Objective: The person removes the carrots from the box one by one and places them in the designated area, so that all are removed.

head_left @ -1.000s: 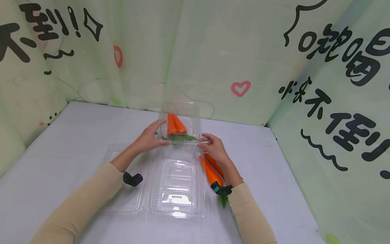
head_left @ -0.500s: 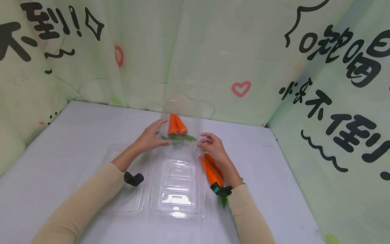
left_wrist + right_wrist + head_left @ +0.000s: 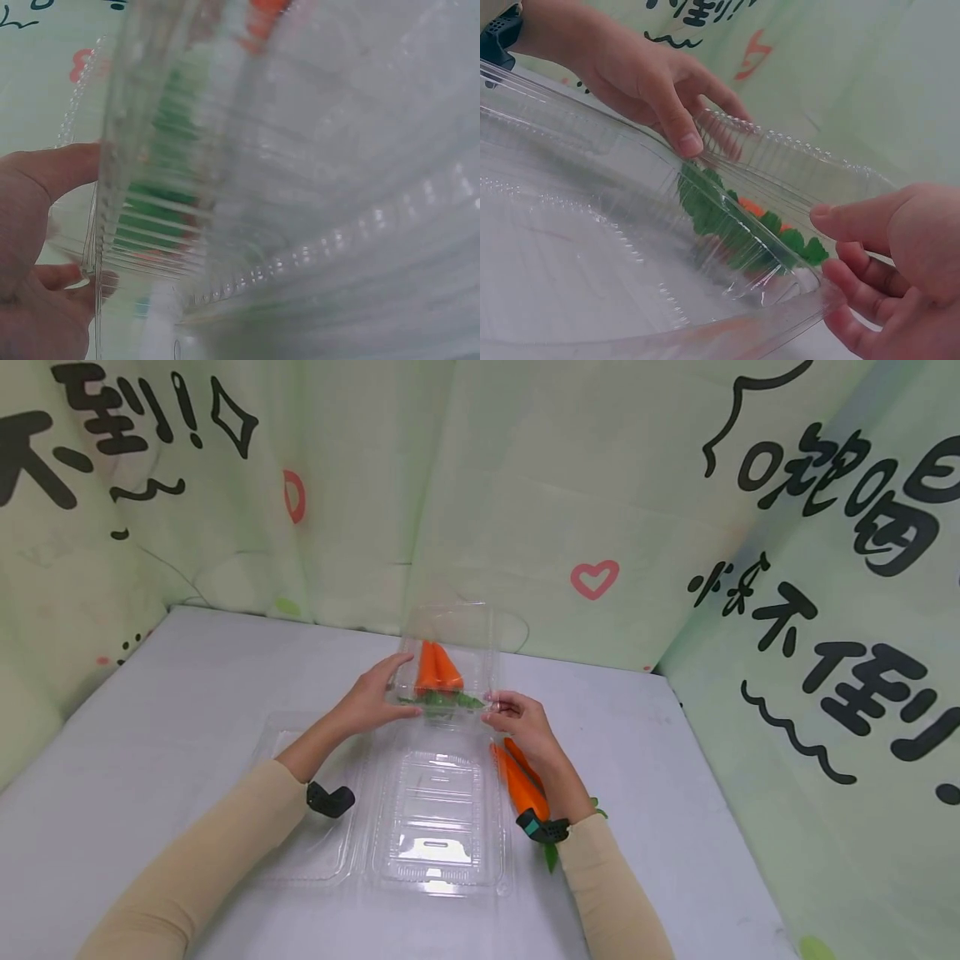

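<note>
A clear plastic clamshell box (image 3: pixel 477 672) stands at the back of the table, its lid (image 3: pixel 450 620) raised behind. Inside lie orange carrots (image 3: pixel 437 668) with green leafy tops (image 3: pixel 727 221) toward the near side. My left hand (image 3: pixel 372 695) holds the box's left side, thumb at the near edge and fingers behind. At the right corner, my right hand (image 3: pixel 525 725) pinches the rim, thumb above and curled fingers below, as the right wrist view shows. Beside my right wrist lie two more carrots (image 3: pixel 519 782), partly hidden by the forearm.
A second clear box (image 3: pixel 435 806) lies unfolded in front, its other half (image 3: pixel 318 852) flat to the left under my left forearm. The white table (image 3: pixel 637 777) ends at printed curtains (image 3: pixel 517 502) at the back and right.
The box with carrots has shifted slightly right. My right hand has moved a little left, its fingers now at the box's right corner. The front box and loose carrots have not moved.
</note>
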Motion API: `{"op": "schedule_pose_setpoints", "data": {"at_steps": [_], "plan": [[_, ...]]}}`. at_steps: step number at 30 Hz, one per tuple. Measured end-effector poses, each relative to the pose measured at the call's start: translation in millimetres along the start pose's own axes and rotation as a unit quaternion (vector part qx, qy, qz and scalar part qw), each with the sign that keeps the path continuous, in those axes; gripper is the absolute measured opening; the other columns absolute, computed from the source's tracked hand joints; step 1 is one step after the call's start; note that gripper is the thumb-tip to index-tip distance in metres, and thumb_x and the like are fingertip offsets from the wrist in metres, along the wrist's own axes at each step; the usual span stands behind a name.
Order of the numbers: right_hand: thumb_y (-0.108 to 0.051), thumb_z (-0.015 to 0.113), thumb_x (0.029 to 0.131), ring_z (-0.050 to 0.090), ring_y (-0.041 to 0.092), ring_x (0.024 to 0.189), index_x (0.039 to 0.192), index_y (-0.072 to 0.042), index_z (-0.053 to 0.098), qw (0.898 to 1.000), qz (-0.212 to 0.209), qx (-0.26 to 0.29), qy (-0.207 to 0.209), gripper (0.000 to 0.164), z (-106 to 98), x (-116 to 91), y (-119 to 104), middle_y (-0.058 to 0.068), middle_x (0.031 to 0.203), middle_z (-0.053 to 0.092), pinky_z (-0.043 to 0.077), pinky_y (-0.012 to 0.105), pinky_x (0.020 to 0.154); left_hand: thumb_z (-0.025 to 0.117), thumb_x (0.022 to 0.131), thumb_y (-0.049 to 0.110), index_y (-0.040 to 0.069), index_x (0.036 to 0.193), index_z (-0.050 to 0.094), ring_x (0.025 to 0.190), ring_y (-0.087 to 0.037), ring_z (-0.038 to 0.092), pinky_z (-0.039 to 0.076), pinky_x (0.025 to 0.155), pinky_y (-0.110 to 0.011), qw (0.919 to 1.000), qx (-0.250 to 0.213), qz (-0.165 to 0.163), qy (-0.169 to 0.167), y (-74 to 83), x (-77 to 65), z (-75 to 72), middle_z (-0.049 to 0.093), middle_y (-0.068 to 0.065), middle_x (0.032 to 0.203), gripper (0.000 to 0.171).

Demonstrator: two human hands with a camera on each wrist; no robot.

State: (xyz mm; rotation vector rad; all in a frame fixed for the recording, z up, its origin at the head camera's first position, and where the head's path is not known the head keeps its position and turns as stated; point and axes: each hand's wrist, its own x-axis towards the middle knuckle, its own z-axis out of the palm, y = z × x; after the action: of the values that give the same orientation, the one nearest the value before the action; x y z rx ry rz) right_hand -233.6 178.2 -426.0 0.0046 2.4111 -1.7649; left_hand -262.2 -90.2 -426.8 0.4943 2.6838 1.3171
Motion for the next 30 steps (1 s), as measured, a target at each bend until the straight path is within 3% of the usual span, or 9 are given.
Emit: {"op": "schedule_pose_setpoints", "data": {"at_steps": [6,13,21,30], "plan": [[-0.019,0.068,0.09,0.055,0.021,0.09,0.115,-0.007,0.065,1.0,0.007,-0.027,0.007,0.027,0.9,-0.7,0.2,0.006,0.099,0.06,0.051,0.025,0.082,0.08,0.079,0.028,0.014,0.152,0.027,0.144,-0.037,0.028,0.034,0.111,-0.057,0.9997,0.022,0.01,0.007,-0.1,0.0,0.4,0.02,-0.014,0.16,0.091],[-0.022,0.067,0.091,0.056,0.022,0.092,0.111,-0.007,0.067,0.999,0.012,-0.038,0.009,0.025,1.2,-0.7,0.7,0.008,0.1,0.061,0.051,0.026,0.084,0.082,0.076,0.028,0.015,0.152,0.03,0.149,-0.035,0.016,0.028,0.112,-0.061,0.9966,0.06,0.049,0.026,5.5,2.2,1.0,0.011,-0.012,0.163,0.092],[-0.03,0.058,0.097,0.059,0.025,0.097,0.105,0.001,0.07,0.999,0.028,-0.019,0.037,0.035,0.9,0.6,0.4,0.021,0.106,0.065,0.054,0.028,0.088,0.082,0.076,0.026,0.015,0.149,0.038,0.15,-0.033,0.013,0.024,0.112,-0.066,0.9915,0.09,0.091,0.027,10.9,6.7,3.7,0.019,-0.009,0.161,0.086],[-0.033,0.057,0.097,0.058,0.029,0.102,0.108,0.002,0.069,0.999,0.026,-0.026,0.015,0.039,0.5,-1.1,-1.0,0.026,0.114,0.062,0.052,0.028,0.087,0.081,0.078,0.027,0.014,0.149,0.037,0.15,-0.033,0.013,0.024,0.113,-0.063,0.9922,0.079,0.091,0.03,14.6,6.5,1.7,0.024,-0.01,0.16,0.085]]}}
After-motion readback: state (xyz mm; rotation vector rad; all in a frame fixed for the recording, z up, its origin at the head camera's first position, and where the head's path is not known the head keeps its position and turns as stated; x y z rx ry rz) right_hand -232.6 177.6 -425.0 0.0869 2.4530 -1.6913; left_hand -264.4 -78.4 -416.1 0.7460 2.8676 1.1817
